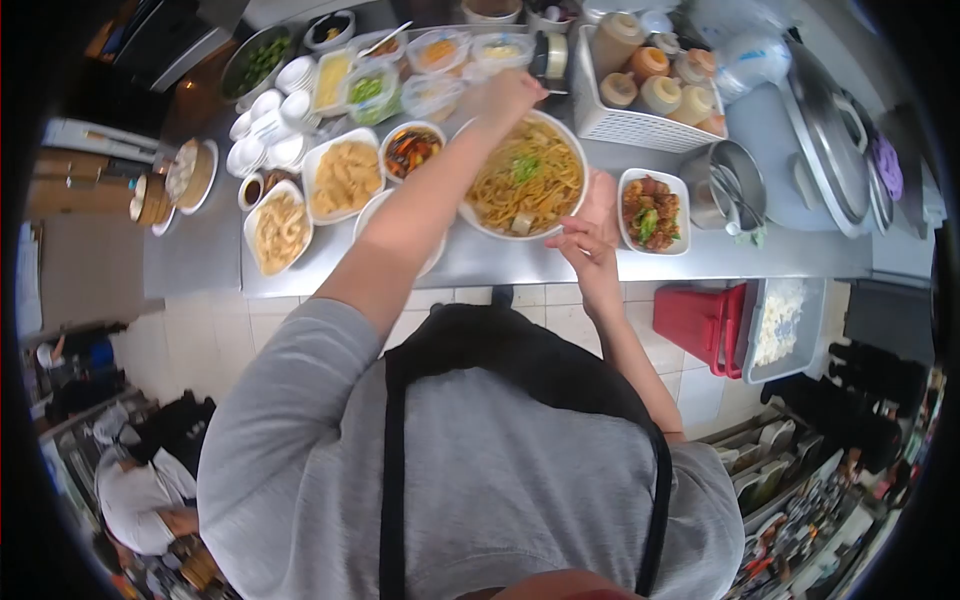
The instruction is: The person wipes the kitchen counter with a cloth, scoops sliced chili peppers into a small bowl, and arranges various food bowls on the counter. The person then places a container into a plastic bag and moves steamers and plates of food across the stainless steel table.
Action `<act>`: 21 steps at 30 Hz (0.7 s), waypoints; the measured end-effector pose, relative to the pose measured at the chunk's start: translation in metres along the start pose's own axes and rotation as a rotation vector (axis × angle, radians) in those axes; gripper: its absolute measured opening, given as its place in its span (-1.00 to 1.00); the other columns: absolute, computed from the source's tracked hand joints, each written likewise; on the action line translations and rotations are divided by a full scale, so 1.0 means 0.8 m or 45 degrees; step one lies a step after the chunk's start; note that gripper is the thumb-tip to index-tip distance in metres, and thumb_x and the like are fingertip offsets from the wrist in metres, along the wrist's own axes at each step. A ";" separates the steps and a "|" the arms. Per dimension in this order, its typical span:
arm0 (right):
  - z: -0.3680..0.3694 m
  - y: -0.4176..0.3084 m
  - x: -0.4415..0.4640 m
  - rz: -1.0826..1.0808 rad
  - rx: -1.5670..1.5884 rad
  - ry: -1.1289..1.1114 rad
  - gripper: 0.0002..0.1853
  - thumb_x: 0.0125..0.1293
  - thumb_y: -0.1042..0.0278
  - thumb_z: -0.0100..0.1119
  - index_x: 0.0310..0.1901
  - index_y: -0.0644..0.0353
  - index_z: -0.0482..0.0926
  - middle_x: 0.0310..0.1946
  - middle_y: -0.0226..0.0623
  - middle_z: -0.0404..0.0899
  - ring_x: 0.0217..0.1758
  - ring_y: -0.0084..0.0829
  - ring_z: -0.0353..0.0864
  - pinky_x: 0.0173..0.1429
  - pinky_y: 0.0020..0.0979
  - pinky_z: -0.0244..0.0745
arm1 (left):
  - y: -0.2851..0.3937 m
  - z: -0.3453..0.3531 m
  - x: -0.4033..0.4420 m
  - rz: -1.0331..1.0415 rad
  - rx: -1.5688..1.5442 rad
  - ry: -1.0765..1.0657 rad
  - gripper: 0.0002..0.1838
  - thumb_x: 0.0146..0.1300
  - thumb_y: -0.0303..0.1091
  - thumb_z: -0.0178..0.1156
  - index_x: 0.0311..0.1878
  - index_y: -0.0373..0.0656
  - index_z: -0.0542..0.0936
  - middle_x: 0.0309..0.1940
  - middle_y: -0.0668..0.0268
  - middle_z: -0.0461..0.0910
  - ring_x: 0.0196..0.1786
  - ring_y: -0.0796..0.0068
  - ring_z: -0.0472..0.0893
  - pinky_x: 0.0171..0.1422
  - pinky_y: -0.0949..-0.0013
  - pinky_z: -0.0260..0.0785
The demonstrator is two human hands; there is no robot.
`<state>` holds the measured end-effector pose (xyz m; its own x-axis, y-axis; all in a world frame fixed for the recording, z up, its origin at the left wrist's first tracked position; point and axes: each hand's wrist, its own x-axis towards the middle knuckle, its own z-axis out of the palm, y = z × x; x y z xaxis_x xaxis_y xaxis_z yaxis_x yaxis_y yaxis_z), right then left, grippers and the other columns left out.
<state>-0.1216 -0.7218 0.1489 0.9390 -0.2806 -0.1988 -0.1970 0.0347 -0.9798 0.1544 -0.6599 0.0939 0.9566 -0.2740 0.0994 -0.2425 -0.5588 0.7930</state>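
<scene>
A large white bowl of noodles (495, 200), topped with chopped green garnish, stands on the steel counter (480, 258). My left hand (508, 97) is over its upper rim, beside the clear tubs of toppings (438, 50). Its fingers are bunched together, and what they hold, if anything, is too small to tell. At the bowl's lower right edge, my right hand (588, 255) has its fingers apart and nothing visible in them. A pink item I cannot make out (602, 200) lies just beyond it. My left forearm passes over a white plate (432, 262), hiding most of it.
Dishes of pale food (343, 176) and dark sauced food (413, 150) stand left of the noodles. To the right are a meat dish (652, 212), a white basket of bottles (640, 128) and a metal pot (712, 205). A red bin (690, 318) stands below.
</scene>
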 end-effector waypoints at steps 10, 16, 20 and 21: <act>0.131 0.057 0.009 -0.092 -0.207 -0.848 -0.78 0.05 0.28 0.15 -0.50 0.29 0.60 -0.52 -0.24 0.55 -0.29 -0.38 0.48 -0.18 -0.40 0.33 | -0.132 -0.261 -0.202 -0.251 -0.609 0.329 -0.34 -0.06 -0.58 0.26 0.17 -0.22 0.24 -0.51 0.26 0.56 -0.43 0.54 0.55 -0.32 0.51 0.41; 0.121 0.121 0.036 -0.175 -0.559 -0.972 -0.81 -0.04 0.26 0.24 -0.46 0.21 0.63 -0.33 -0.17 0.55 -0.27 -0.29 0.51 -0.14 -0.39 0.36 | -0.183 -0.221 -0.277 -0.328 -0.505 0.218 -0.51 -0.01 -0.55 0.23 0.05 -0.26 0.35 -0.53 0.30 0.56 -0.45 0.63 0.53 -0.31 0.57 0.39; 0.128 0.125 0.059 -0.405 -0.792 -0.943 -0.82 -0.11 0.32 0.28 -0.39 0.11 0.64 -0.41 -0.23 0.57 -0.31 -0.33 0.56 -0.19 -0.40 0.40 | -0.203 -0.198 -0.304 -0.665 -0.963 0.115 -0.63 0.06 -0.51 0.18 -0.02 -0.28 0.40 -0.46 0.31 0.57 -0.39 0.58 0.55 -0.23 0.55 0.40; 0.134 0.123 0.062 -0.420 -0.794 -0.959 -0.82 -0.11 0.32 0.28 -0.39 0.11 0.64 -0.41 -0.23 0.57 -0.31 -0.33 0.56 -0.19 -0.40 0.40 | -0.203 -0.197 -0.307 -0.661 -0.963 0.137 -0.63 0.06 -0.51 0.18 -0.02 -0.28 0.40 -0.46 0.31 0.57 -0.39 0.58 0.55 -0.23 0.55 0.40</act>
<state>-0.0643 -0.6298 0.0402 0.8637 0.4950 -0.0953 0.1926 -0.4989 -0.8450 -0.0155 -0.3781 0.0355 0.9347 -0.0369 -0.3535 0.3553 0.0792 0.9314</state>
